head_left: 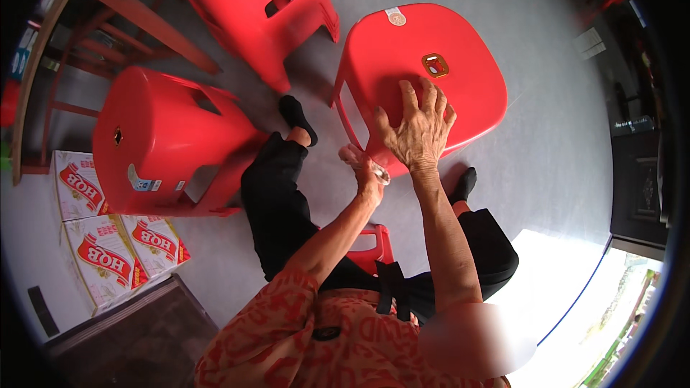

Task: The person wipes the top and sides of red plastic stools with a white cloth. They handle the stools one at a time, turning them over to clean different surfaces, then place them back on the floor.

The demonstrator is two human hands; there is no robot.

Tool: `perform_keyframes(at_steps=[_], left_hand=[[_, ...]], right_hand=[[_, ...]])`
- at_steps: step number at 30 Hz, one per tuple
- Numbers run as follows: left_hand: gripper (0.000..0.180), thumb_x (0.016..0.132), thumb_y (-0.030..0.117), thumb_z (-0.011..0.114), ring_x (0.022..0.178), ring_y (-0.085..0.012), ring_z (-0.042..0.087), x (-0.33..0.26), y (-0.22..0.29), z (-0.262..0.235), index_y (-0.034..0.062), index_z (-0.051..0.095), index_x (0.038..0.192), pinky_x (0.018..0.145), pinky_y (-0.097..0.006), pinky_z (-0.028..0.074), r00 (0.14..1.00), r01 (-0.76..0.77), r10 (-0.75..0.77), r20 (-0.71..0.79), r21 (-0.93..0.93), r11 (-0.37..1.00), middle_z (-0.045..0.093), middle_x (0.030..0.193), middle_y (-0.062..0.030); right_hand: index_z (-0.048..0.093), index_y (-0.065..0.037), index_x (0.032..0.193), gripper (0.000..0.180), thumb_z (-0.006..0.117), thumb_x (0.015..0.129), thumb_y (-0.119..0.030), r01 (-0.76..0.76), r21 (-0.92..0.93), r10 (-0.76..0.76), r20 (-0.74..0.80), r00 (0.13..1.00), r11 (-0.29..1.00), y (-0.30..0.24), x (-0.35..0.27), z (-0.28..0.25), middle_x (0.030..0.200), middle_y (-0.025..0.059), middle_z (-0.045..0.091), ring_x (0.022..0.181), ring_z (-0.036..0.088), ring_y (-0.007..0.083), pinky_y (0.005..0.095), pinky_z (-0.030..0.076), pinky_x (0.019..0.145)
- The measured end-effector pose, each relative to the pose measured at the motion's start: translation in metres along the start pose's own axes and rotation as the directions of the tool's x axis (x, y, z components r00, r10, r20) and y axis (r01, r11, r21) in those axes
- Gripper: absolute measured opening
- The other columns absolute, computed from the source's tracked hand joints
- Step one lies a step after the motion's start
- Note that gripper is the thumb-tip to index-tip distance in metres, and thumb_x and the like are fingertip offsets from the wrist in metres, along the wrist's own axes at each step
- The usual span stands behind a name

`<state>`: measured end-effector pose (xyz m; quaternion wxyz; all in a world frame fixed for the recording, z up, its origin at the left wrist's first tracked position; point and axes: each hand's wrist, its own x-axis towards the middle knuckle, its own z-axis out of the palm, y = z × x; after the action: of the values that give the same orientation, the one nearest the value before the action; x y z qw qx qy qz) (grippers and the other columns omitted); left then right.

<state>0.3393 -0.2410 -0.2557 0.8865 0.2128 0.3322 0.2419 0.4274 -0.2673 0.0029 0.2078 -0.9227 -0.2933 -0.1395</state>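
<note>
A red plastic stool [474, 79] stands upright in front of me, with a gold-rimmed hole in its seat and a round sticker near the far edge. My right hand [420, 129] rests on the near part of the seat, fingers spread. Beside the stool's near left side, my left hand [369, 178] is closed around a crumpled pinkish-white cloth [352, 155]. Part of the cloth sticks out on either side of the fist. The fingers of that hand are partly hidden by the cloth.
Two more red stools stand to the left, one nearer [136, 151] and one farther [230, 0]. Printed white cartons [100, 244] lie at lower left by a dark mat [144, 338]. A small red stool [372, 248] shows below me. A wooden table [50, 36] edges the far left.
</note>
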Motion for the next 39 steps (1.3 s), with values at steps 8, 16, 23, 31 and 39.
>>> perform_keyframes(at_steps=[8, 16, 23, 31, 39], left_hand=[[0.045, 0.100, 0.041, 0.043, 0.107, -0.0121, 0.053, -0.075, 0.065, 0.116, 0.0218, 0.036, 0.140, 0.102, -0.041, 0.040, 0.912, 0.304, -0.264, 0.314, -0.084, 0.949, 0.052, 0.115, 0.0046], [0.036, 0.095, 0.027, 0.057, 0.114, -0.0216, 0.056, -0.127, 0.124, 0.114, 0.0114, 0.051, 0.126, 0.096, -0.039, 0.048, 0.883, 0.305, -0.367, 0.292, 0.235, 0.923, 0.057, 0.121, -0.0049], [0.067, 0.093, 0.057, 0.048, 0.126, -0.0217, 0.045, -0.147, 0.151, 0.125, 0.0111, 0.038, 0.141, 0.108, -0.042, 0.033, 0.715, 0.375, -0.465, 0.523, 0.274, 0.885, 0.049, 0.135, -0.0051], [0.038, 0.096, 0.026, 0.056, 0.118, -0.0280, 0.049, -0.110, 0.167, 0.206, 0.0039, 0.055, 0.126, 0.098, -0.042, 0.039, 0.616, -0.779, 0.194, 0.764, 0.627, 0.003, 0.054, 0.127, -0.0137], [0.074, 0.091, 0.061, 0.043, 0.143, -0.0379, 0.020, -0.060, 0.122, 0.229, 0.0198, 0.029, 0.150, 0.110, -0.065, 0.012, 0.600, -0.714, -0.174, 0.781, 0.424, -0.557, 0.025, 0.153, -0.0207]], right_hand=[[0.060, -0.012, 0.121, 0.056, 0.065, 0.072, -0.039, 0.099, 0.239, -0.059, -0.171, 0.984, 0.966, 0.021, -0.035, -0.012, 0.132, 0.0154, 0.047, 0.123, 0.042, 0.0366, 0.0491, 0.034, 0.100], [0.047, -0.008, 0.134, 0.071, 0.073, 0.071, -0.029, -0.195, 0.625, 0.324, -0.098, 0.941, 0.756, -0.003, -0.134, 0.004, 0.140, 0.0236, 0.034, 0.131, 0.032, 0.0422, 0.0521, 0.029, 0.107], [0.048, -0.009, 0.132, 0.066, 0.073, 0.071, -0.013, -0.236, 0.918, 0.235, 0.164, 0.958, 0.320, 0.019, -0.134, -0.007, 0.121, 0.0177, 0.051, 0.118, 0.049, 0.0308, 0.0413, 0.043, 0.098], [0.051, -0.006, 0.123, 0.059, 0.072, 0.068, 0.001, -0.130, 0.705, 0.565, -0.430, 0.704, 0.698, 0.034, -0.074, -0.031, 0.116, 0.0194, 0.050, 0.108, 0.047, 0.0369, 0.0434, 0.041, 0.092], [0.038, -0.013, 0.128, 0.060, 0.067, 0.077, 0.002, -0.141, 0.760, 0.608, -0.379, 0.697, 0.635, 0.020, -0.098, 0.044, 0.127, 0.0211, 0.038, 0.117, 0.038, 0.0372, 0.0454, 0.033, 0.100]])
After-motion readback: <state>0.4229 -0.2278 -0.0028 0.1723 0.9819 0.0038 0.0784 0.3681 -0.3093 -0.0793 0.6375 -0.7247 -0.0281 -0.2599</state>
